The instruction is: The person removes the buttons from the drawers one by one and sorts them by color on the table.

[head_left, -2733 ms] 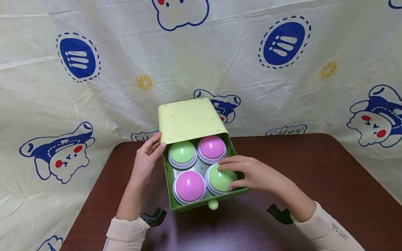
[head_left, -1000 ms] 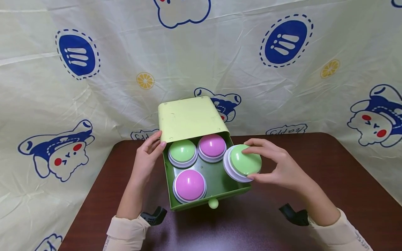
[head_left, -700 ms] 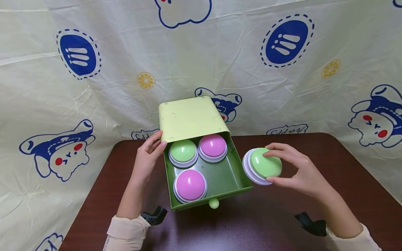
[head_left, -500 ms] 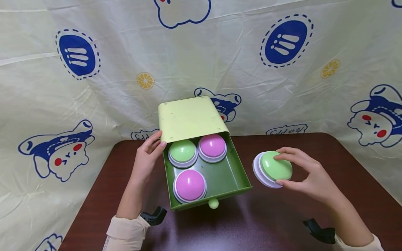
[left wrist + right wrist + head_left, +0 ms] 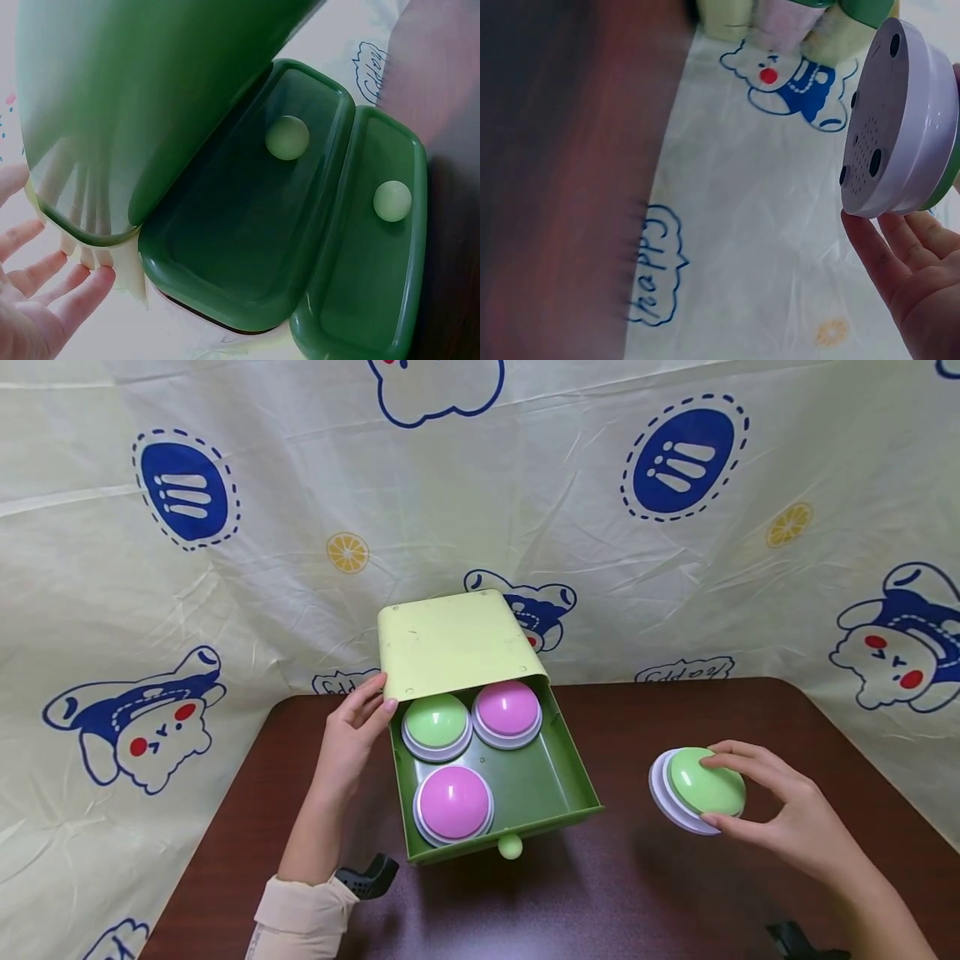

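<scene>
A small cabinet with a pale green top stands at the table's back, its top green drawer pulled out. Inside the drawer lie a green buzzer button and two pink buzzer buttons, one at the back and one at the front. My left hand touches the cabinet's left front edge with extended fingers. My right hand pinches another green buzzer button by its sides, above the table right of the drawer. Its white base shows speaker holes and dark feet in the right wrist view.
Two lower drawers with round knobs, one at the middle and one at the right, are shut in the left wrist view. The dark wooden table extends around the cabinet. A printed curtain hangs behind.
My right hand has lifted the green buzzer button out of the drawer's front right corner and carried it rightward. My left hand has stayed at the cabinet's edge.
</scene>
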Action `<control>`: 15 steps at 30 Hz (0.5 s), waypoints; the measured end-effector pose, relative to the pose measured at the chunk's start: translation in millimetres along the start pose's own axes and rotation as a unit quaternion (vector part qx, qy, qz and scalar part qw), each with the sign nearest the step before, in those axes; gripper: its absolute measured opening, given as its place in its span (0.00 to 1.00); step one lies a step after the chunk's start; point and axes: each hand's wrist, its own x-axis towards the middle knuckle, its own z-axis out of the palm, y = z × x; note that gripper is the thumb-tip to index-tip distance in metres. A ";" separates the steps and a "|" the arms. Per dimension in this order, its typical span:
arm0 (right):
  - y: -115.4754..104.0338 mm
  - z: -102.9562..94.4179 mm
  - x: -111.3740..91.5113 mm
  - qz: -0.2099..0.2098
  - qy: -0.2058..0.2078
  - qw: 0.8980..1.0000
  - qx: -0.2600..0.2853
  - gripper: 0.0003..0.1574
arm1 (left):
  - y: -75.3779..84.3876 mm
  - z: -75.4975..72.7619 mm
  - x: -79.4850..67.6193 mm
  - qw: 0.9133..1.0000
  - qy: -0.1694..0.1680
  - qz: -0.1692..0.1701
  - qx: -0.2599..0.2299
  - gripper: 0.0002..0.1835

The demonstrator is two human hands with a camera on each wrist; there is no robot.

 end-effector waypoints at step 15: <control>20.3 2.5 -46.9 0.092 -0.015 0.995 -0.020 0.37 | -1.1 0.5 0.4 1.000 0.002 0.002 0.001 0.25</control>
